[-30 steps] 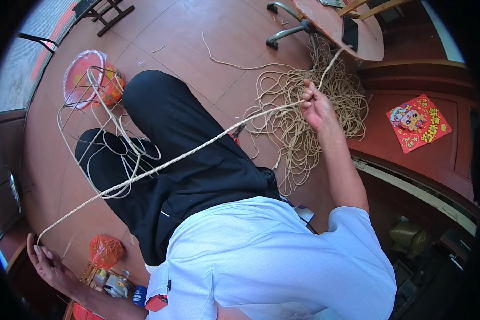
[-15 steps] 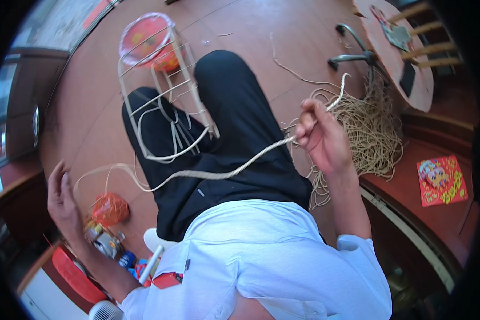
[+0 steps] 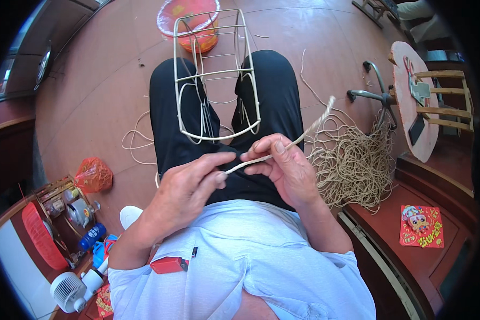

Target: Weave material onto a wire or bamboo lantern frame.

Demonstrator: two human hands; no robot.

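A pale twisted cord (image 3: 316,125) runs between my two hands above my lap. My right hand (image 3: 292,173) pinches it between thumb and fingers, and a short free end sticks out past it, up and to the right. My left hand (image 3: 184,186) grips the same cord at its fingertips, a short span to the left. Just beyond the hands, an open frame of pale rods (image 3: 217,77) rests across my thighs, apart from both hands. Thin strands hang inside the frame. The cord's further course under my left hand is hidden.
A large tangled heap of cord (image 3: 352,165) lies on the floor at right, near a chair base (image 3: 376,96) and a round wooden top (image 3: 405,64). A lined red bucket (image 3: 205,40) stands ahead. At left are an orange bag (image 3: 94,175) and a white fan (image 3: 68,290).
My left hand has come in from the far left, where it was open, and now grips the cord. My right hand has moved inward and down, still holding the cord.
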